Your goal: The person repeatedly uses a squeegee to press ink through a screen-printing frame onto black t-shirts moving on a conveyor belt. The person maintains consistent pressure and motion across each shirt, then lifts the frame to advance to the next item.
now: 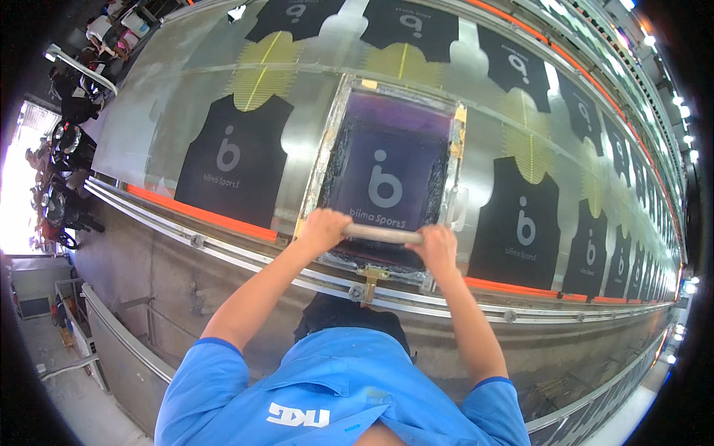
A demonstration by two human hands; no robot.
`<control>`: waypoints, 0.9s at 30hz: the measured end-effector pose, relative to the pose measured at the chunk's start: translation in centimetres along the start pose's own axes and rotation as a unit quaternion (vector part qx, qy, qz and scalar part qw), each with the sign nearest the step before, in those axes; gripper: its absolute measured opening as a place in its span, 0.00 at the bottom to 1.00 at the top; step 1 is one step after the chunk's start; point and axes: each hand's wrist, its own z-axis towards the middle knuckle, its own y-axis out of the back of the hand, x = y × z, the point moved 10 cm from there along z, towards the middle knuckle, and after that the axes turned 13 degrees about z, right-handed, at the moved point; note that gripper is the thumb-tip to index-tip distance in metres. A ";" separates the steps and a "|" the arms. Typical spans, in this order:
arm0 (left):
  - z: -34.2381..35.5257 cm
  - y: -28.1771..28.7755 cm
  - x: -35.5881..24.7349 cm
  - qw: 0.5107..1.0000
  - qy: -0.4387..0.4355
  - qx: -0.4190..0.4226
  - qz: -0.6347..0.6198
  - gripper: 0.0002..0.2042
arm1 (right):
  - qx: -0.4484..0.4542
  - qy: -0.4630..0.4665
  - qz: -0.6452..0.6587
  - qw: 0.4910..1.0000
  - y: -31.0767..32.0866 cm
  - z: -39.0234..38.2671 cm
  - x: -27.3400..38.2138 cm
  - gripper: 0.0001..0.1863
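A squeegee [382, 234] with a pale wooden handle lies across the near end of a screen printing frame [325, 160]. My left hand [324, 230] is closed round the handle's left end, and my right hand [436, 248] grips its right end. The frame's mesh [394, 137] looks dark purple, with a pale logo showing through it. What lies beneath the mesh is mostly hidden. A metal clamp [370, 285] sits at the frame's near edge, over the rail. The squeegee's blade is hard to make out.
Black printed garment panels [238, 160] lie flat along the long metal table [167, 137], with another panel [515, 227] to the frame's right. An aluminium rail [245, 256] and orange strips [201, 213] run along the near edge. Motorbikes [68, 141] and people [104, 31] are at far left.
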 end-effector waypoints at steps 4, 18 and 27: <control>1.5 1.0 0.0 0.998 0.000 0.030 -0.047 0.13 | 0.026 0.007 -0.005 1.000 1.5 1.0 0.3 0.19; 30.1 9.0 9.2 0.999 -0.036 -0.031 0.000 0.23 | 0.023 -0.124 -0.061 0.990 7.2 28.3 -12.5 0.32; 19.2 5.2 5.7 1.000 -0.023 0.004 -0.015 0.15 | 0.049 -0.132 -0.039 0.989 3.7 16.4 -8.4 0.25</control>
